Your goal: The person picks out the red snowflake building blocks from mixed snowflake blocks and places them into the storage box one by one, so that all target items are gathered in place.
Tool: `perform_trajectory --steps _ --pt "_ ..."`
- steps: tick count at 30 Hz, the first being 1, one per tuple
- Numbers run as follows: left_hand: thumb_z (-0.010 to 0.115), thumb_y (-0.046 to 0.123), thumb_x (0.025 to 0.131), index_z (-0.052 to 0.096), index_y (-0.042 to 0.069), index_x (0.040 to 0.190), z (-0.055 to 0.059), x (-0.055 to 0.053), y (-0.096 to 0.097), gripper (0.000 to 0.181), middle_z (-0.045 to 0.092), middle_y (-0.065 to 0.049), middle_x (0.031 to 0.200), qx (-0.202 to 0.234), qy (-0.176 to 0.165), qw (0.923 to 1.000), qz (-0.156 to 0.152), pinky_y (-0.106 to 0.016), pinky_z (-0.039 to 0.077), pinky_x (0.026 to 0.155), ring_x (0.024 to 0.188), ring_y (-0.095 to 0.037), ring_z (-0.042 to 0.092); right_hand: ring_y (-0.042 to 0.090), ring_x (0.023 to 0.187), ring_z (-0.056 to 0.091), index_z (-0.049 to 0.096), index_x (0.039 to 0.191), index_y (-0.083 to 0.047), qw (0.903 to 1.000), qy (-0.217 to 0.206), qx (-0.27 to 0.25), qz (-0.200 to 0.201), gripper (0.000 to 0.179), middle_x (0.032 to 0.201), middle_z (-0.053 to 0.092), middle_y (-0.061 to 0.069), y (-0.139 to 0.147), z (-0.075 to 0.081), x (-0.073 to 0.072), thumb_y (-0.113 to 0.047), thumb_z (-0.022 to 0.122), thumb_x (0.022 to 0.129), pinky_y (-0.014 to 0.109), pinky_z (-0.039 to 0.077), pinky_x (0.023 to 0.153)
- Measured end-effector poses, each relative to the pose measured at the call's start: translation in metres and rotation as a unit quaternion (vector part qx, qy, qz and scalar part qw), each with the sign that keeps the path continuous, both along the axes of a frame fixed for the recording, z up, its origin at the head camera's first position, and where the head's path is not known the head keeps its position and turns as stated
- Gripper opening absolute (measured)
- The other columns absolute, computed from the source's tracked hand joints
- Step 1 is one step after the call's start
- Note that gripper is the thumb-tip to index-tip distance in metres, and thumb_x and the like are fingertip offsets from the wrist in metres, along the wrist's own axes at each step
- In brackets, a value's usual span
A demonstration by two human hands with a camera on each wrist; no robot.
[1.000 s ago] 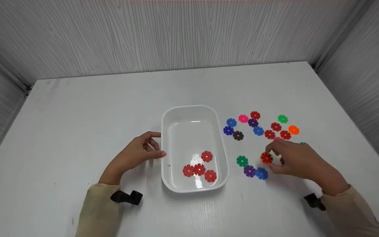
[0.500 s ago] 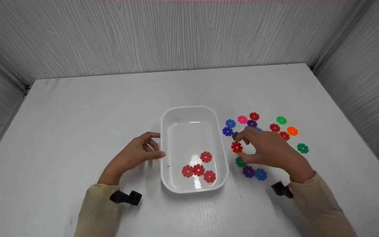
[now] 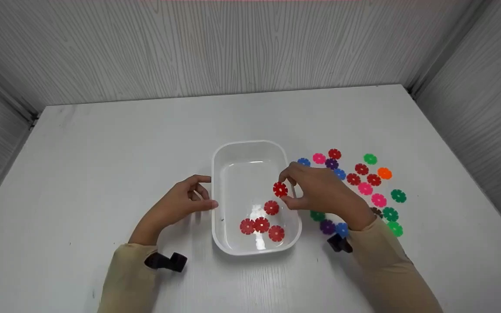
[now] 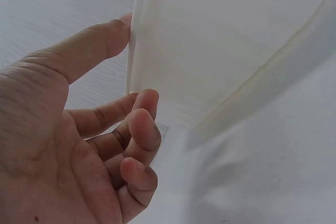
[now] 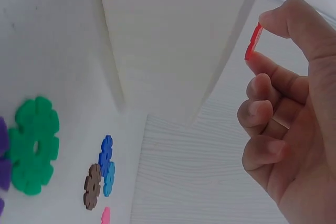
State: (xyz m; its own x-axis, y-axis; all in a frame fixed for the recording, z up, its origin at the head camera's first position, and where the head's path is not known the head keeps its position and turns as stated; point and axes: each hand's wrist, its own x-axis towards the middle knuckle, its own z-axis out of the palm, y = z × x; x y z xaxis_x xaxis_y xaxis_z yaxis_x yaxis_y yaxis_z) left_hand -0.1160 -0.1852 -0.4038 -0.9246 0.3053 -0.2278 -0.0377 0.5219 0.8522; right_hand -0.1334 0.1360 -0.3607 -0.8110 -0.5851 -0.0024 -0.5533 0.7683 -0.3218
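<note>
My right hand (image 3: 320, 189) pinches a red notched plastic disc (image 3: 280, 189) between thumb and fingertip, above the right side of a white plastic tray (image 3: 250, 249). The right wrist view shows this red disc (image 5: 254, 41) edge-on, with the other fingers curled beneath. Several red discs (image 3: 262, 224) lie flat in the tray's near half. My left hand (image 3: 185, 200) holds the tray's left rim, its thumb over the edge and its index finger at the outer wall. In the left wrist view, the thumb touches the rim (image 4: 132, 40).
Loose notched discs in several colours lie right of the tray, including an orange disc (image 3: 385, 173), a pink disc (image 3: 365, 188) and a green disc (image 3: 399, 195). My right hand and sleeve cover some. Grey wood-grain panels (image 3: 242, 48) border the white table (image 3: 124, 134).
My right hand has carried the red disc leftward from the loose discs to above the tray, lifting it off the table. The left hand keeps its place at the rim.
</note>
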Motion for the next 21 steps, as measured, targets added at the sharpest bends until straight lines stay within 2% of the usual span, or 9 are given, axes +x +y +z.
perform_trajectory --steps 4,14,17,21 --pt "0.076 0.031 0.081 0.048 0.006 0.136 0.0 0.0 0.0 0.066 0.059 -0.004 0.097 -0.002 -0.005 1.0 0.004 -0.03 0.043 0.071 0.079 -0.017 0.054 0.011 0.062 0.05 0.06 0.114 -0.014 0.9999 0.003 -0.007 0.014 0.044 0.097 0.064 0.004 -0.01 -0.003 -0.003 -0.03 0.078 0.078 0.022 0.048 0.056" --pt "0.076 0.033 0.081 0.048 0.007 0.136 0.0 0.0 -0.001 0.066 0.06 -0.006 0.1 -0.009 -0.007 0.9999 0.005 -0.03 0.043 0.072 0.08 -0.018 0.054 0.011 0.062 0.054 0.06 0.113 -0.014 0.9994 0.016 0.007 0.031 0.045 0.097 0.067 0.005 -0.028 -0.01 -0.007 -0.032 0.079 0.076 0.023 0.052 0.059" --pt "0.076 0.033 0.081 0.048 0.007 0.135 0.0 0.0 -0.001 0.066 0.06 -0.006 0.1 -0.008 -0.007 0.9999 0.004 -0.03 0.043 0.072 0.08 -0.018 0.054 0.013 0.068 0.058 0.06 0.115 -0.014 0.9989 0.023 0.012 0.038 0.046 0.1 0.067 0.005 -0.032 -0.011 -0.007 -0.032 0.079 0.077 0.025 0.054 0.061" --pt "0.076 0.033 0.081 0.048 0.007 0.135 0.0 0.001 0.0 0.066 0.06 -0.006 0.099 -0.009 -0.004 0.9999 0.005 -0.03 0.043 0.071 0.08 -0.018 0.054 0.016 0.085 0.063 0.062 0.121 -0.015 0.9984 0.037 0.012 0.04 0.048 0.109 0.066 0.006 -0.034 -0.012 -0.007 -0.032 0.078 0.079 0.029 0.056 0.069"
